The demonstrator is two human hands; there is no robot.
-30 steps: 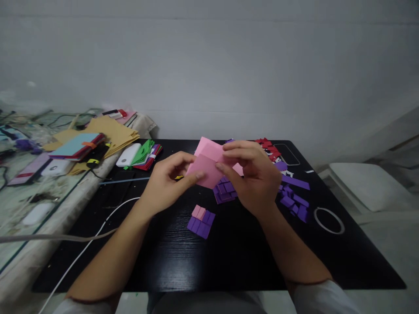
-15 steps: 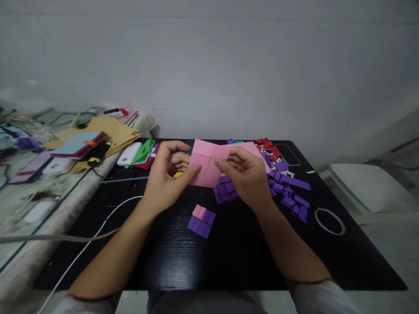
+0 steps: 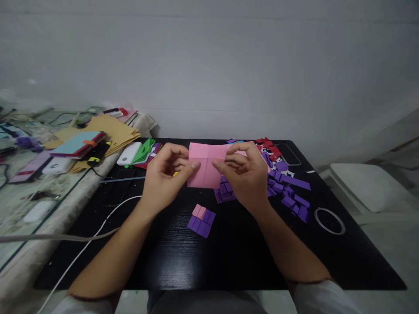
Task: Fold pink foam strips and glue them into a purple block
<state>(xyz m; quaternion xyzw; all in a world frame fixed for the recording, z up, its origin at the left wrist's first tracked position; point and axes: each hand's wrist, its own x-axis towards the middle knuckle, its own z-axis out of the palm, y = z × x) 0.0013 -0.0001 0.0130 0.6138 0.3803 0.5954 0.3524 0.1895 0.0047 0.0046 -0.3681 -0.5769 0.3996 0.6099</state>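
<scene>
A pink square of paper [image 3: 207,172] with crossing crease lines is held up between both hands above the black table. My left hand [image 3: 166,174] pinches its left edge, thumb on the near face. At the right edge, my right hand [image 3: 247,174] grips it the same way. Below the paper lies a small purple piece made of folded squares [image 3: 202,226], with pink squares [image 3: 199,212] at its top corner. Another purple folded stack [image 3: 224,192] is partly hidden behind the paper and my right hand.
Loose purple folded strips [image 3: 291,198] and red paper pieces [image 3: 270,147] lie to the right, near a white ring [image 3: 330,220]. Green paper bundles [image 3: 145,151] are at the back left. A white cable [image 3: 101,231] crosses the left side beside a cluttered glass table.
The pink paper has turned slightly and now sits more level, a little further left. Both hands keep their pinch on it, and the things on the table have stayed put.
</scene>
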